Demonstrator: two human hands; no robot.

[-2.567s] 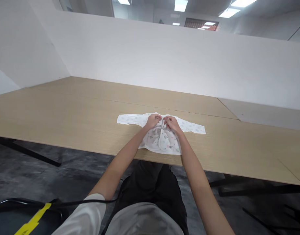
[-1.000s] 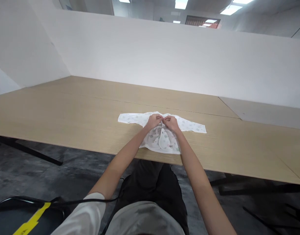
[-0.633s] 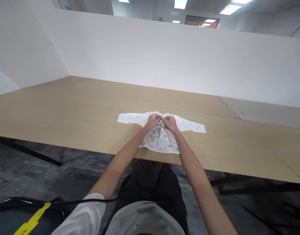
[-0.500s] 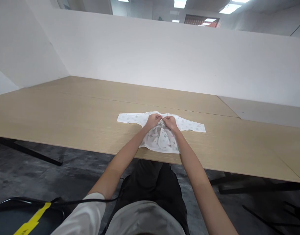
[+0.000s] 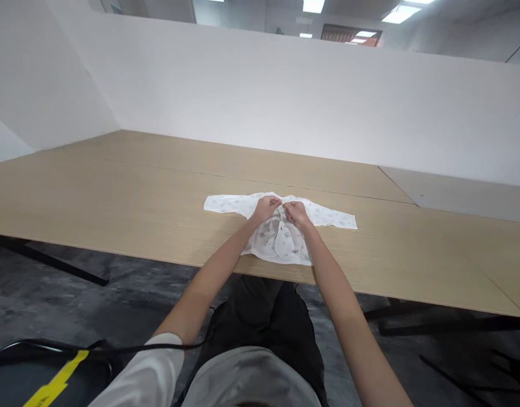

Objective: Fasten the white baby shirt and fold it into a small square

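Left hand (image 5: 266, 209) pinches the shirt (image 5: 280, 243) near the top as the right hand (image 5: 297, 213), grip unclear, now curls slightly apart, work there seemingly unfinished.

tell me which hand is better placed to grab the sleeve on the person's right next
Probably the right hand: it is at the front of the shirt, on the same side as that sleeve. The left hand is farther off, with the right hand between.

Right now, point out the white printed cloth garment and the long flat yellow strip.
White printed cloth garment (image 5: 282, 241), head view: on its lower front.
Long flat yellow strip (image 5: 64, 374), head view: middle of its visible length.
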